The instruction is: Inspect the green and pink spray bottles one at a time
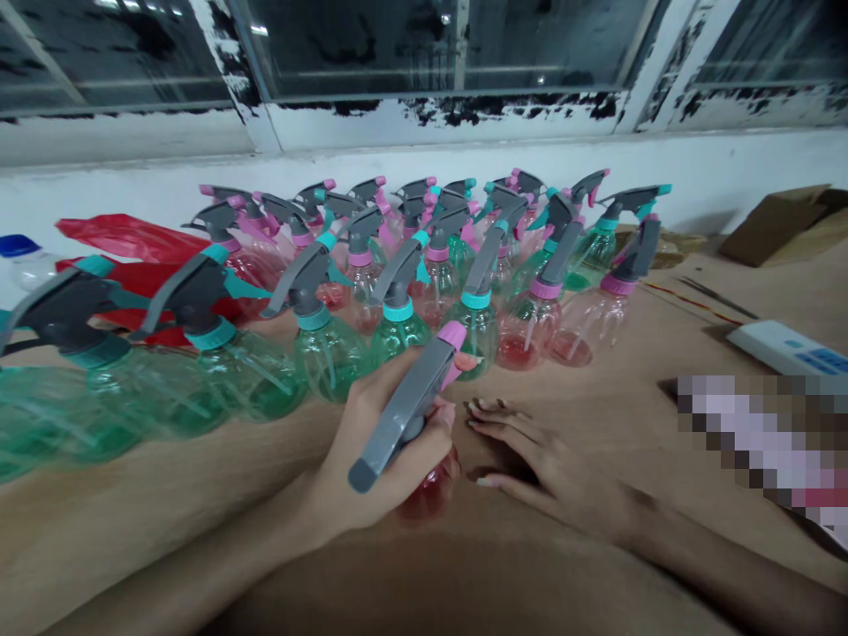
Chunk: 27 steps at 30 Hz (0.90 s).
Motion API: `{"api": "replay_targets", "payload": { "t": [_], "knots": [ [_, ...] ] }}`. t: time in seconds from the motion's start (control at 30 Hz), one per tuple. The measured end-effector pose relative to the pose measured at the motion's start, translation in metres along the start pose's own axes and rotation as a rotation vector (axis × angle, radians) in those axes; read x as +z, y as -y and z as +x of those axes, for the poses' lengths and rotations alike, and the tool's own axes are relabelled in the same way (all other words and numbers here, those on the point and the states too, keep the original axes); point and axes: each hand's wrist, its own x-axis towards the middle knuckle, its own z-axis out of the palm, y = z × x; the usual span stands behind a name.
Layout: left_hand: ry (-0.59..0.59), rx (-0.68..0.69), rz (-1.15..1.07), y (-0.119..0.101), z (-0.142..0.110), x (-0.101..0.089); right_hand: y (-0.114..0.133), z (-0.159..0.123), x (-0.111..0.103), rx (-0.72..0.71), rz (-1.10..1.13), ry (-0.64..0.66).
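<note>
A spray bottle [404, 415] with grey head is sitting nearest, the fingers of the left hand [351, 433] wrapping its neck. Just beside, the right hand [563, 477] is lying loosely spread, holding nothing. A forward push could be toppling the front bottles [397, 340]. Some room is lying rightward, toward the white device [791, 349]; the near edge of the table [616, 415] I am not seeing clearly.

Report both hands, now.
Left hand: closed around a spray bottle with a pink nozzle.
Right hand: open, palm down, holding nothing.
</note>
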Motion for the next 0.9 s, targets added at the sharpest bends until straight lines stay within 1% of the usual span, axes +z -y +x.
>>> {"api": "replay_targets", "payload": {
  "t": [0.27, 0.7, 0.9],
  "knots": [
    [-0.002, -0.021, -0.010, 0.0003, -0.0014, 0.0005, -0.0014, -0.0009, 0.0020, -0.004, 0.021, -0.031],
    [0.011, -0.046, -0.021, 0.0007, -0.0001, 0.0005, -0.0034, -0.0008, 0.0022, -0.013, 0.025, -0.026],
    [0.006, -0.027, -0.004, -0.0003, -0.0004, -0.0004, -0.0027, -0.0008, 0.0022, -0.017, 0.023, -0.034]
  ]
}}
